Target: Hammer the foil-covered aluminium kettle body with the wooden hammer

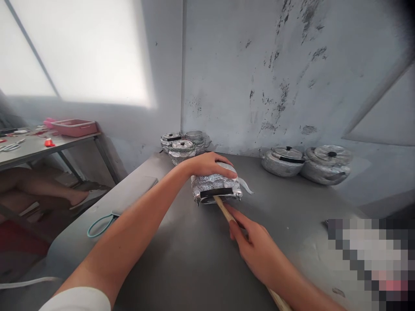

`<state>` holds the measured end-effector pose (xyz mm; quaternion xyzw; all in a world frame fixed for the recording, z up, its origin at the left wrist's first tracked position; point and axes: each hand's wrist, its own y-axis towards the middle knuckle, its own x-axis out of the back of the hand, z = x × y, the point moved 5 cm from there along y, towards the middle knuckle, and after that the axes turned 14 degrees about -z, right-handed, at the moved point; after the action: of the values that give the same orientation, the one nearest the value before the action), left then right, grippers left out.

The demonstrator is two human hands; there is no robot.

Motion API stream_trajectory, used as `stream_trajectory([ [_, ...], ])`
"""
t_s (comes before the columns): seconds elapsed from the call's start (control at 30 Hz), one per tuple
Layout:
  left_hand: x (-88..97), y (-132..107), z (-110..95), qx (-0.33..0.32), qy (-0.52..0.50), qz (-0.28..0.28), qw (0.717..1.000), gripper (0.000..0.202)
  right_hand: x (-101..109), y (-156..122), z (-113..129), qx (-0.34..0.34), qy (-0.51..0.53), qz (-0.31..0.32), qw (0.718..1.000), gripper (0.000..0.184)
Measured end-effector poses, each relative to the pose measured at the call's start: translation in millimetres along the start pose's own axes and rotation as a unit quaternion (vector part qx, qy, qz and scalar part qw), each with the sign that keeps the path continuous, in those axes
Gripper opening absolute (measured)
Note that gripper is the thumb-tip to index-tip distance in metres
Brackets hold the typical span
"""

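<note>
Silver kettle tipped over on the grey table, black handle on the near side, curved spout to the right. Left hand draped across its upper side, fingers bent; from where I stand, can't tell whether it clasps or merely rests. Right hand closed round a wooden stick, far end at the handle.

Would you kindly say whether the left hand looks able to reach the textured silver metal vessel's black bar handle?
Probably yes: the left hand rests on the vessel, leaving the handle largely uncovered.
</note>
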<state>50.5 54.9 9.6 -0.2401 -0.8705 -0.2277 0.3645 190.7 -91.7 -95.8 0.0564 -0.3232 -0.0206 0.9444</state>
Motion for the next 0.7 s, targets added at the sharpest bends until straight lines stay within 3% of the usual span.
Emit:
stream_trajectory([
  [0.7, 0.4, 1.1, 1.3, -0.003, -0.005, -0.004, 1.000, 0.059, 1.7, 2.3, 1.4, -0.001, 0.015, 0.004, 1.000, 0.049],
])
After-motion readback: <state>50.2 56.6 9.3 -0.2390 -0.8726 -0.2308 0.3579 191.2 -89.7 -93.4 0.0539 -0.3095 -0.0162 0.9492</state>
